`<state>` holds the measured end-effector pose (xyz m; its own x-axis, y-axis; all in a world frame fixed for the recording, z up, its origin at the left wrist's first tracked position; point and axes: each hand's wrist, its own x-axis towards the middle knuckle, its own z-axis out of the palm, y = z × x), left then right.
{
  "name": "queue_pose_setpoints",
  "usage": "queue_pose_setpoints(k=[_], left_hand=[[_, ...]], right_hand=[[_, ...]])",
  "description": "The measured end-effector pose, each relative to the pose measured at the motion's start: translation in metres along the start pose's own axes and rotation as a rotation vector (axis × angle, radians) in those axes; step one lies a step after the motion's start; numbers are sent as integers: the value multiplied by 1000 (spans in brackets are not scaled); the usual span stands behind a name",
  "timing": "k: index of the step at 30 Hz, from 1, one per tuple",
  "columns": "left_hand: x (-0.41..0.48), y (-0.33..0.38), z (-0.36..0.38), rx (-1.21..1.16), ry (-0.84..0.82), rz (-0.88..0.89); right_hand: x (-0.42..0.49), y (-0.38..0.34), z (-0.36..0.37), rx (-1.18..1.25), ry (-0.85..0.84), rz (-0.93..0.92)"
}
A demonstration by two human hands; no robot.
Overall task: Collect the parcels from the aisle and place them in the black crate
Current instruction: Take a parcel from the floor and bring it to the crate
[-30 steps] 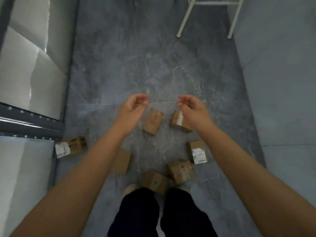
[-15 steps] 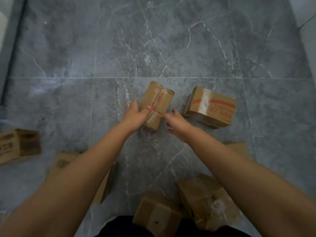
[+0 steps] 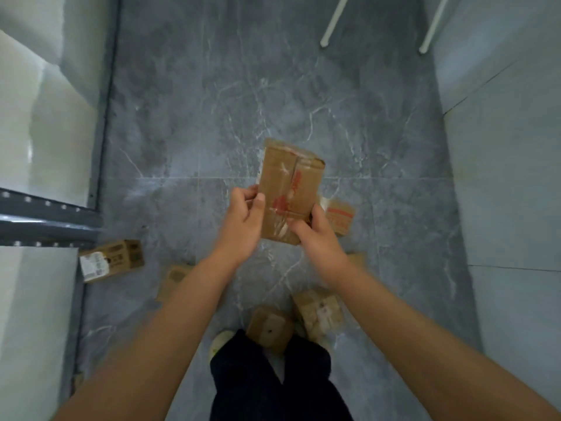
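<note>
A brown cardboard parcel (image 3: 288, 183) with red print and clear tape is lifted off the floor, held between both hands. My left hand (image 3: 243, 220) grips its left edge and my right hand (image 3: 315, 235) grips its lower right corner. Several other parcels lie on the grey floor: one with red stripes (image 3: 341, 215) just right of my hands, one with a white label (image 3: 112, 258) at the left, one (image 3: 173, 279) under my left forearm, and two (image 3: 270, 328) (image 3: 318, 311) by my feet. No black crate is in view.
Grey metal shelving (image 3: 45, 220) with pale boxes lines the left side. A pale wall (image 3: 510, 177) runs along the right. Two white legs (image 3: 332, 22) of a stool or ladder stand at the far end of the aisle.
I had bent down and taken the parcel from the floor with both hands; now the view is higher and the parcel is raised off the floor in my grip.
</note>
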<state>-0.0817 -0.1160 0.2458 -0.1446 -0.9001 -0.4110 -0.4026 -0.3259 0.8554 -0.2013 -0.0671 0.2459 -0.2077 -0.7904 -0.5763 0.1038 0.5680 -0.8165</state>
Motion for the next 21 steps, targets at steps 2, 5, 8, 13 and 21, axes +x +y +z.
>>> queue_pose_setpoints(k=[2, 5, 8, 13, 21], left_hand=[[-32, 69, -29, -42, -11, 65], [-76, 165, -73, -43, -9, 199], [-113, 254, -115, -84, -12, 287], [-165, 359, -158, -48, -18, 411], [-233, 452, -186, -108, -82, 603]], right_hand=[[-43, -69, -10, 7, -2, -88], [-106, -168, -26, 92, 21, -194], [-163, -248, -37, 195, 21, -265], [-237, -328, -37, 316, -29, -358], [-314, -401, -32, 262, -56, -686]])
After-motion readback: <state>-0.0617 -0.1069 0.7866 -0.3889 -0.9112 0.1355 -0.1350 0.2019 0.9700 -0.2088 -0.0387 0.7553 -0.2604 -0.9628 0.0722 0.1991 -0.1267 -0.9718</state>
